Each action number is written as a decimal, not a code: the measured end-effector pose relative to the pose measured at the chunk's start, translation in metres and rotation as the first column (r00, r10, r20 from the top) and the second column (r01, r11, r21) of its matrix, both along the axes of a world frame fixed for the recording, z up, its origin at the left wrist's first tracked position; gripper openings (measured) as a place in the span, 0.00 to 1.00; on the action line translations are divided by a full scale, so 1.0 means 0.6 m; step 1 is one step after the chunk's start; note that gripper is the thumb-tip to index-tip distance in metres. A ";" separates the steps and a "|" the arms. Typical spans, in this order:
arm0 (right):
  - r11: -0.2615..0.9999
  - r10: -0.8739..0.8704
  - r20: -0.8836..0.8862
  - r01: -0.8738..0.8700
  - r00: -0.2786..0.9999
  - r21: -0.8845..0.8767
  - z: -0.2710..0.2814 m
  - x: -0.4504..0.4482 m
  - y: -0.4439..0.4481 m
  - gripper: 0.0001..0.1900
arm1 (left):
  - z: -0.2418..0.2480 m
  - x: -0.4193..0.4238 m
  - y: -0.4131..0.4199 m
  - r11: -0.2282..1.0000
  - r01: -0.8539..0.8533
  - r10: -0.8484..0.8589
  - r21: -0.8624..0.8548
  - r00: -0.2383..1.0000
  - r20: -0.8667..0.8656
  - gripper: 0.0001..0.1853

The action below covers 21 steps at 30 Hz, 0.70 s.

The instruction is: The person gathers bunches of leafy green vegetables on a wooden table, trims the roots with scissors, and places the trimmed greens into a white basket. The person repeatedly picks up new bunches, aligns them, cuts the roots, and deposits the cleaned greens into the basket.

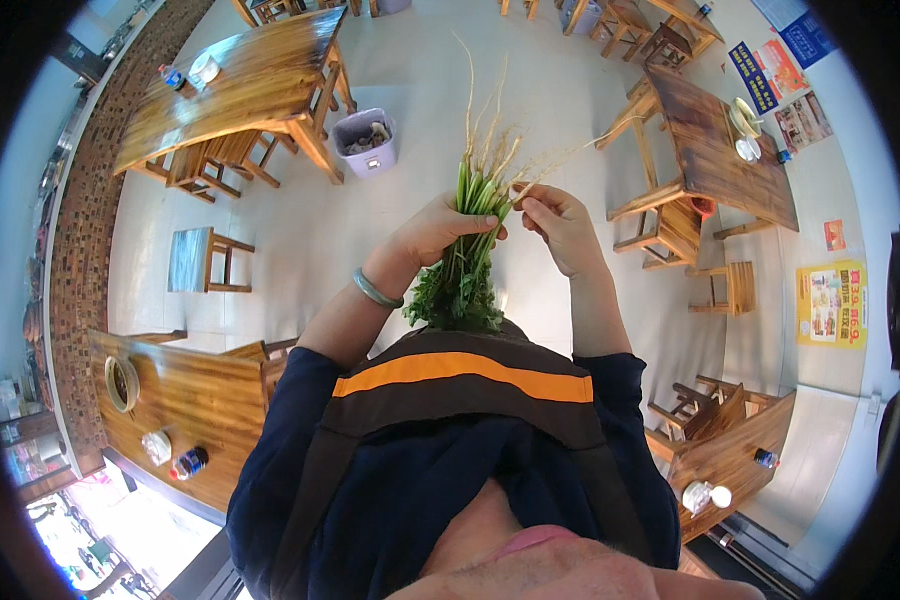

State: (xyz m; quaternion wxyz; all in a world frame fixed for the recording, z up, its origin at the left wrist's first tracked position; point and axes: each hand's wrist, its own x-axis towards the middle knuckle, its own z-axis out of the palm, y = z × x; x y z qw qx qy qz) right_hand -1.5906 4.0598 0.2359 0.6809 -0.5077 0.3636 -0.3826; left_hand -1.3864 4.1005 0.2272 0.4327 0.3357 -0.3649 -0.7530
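In the middle of the head view I hold a bunch of leafy herbs (461, 281), which looks like coriander. Its leaves hang toward my apron (465, 379), and its long pale roots (487, 142) point away from me. My left hand (450, 225), with a jade-coloured bangle (377, 289) at the wrist, is wrapped around the green stems. Just to the right, the thumb and fingers of my right hand (559, 217) pinch a thin root (551, 166) at the edge of the bunch. The root's far end stretches out to the right.
A lilac bin (365, 159) with waste inside stands on the tiled floor ahead. Wooden tables (240, 82) (731, 150) are on both sides, with wooden stools (210, 260) near them. A bowl (122, 384) and bottle (189, 463) sit on the near-left table (195, 397).
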 end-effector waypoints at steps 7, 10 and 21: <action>0.990 0.103 -0.001 -0.102 0.995 0.099 -0.031 0.029 -0.345 0.08 | -0.017 0.020 -0.316 0.997 -0.077 0.076 0.012 0.995 0.070 0.12; 0.948 0.180 0.326 -0.252 0.928 0.195 -0.015 0.055 -0.500 0.07 | -0.001 0.046 -0.441 0.987 -0.143 0.147 -0.069 0.988 0.055 0.11; 0.954 0.292 0.139 -0.299 0.946 0.032 -0.052 0.283 -0.987 0.06 | -0.036 0.231 -0.903 0.952 -0.297 0.300 -0.077 0.954 0.025 0.12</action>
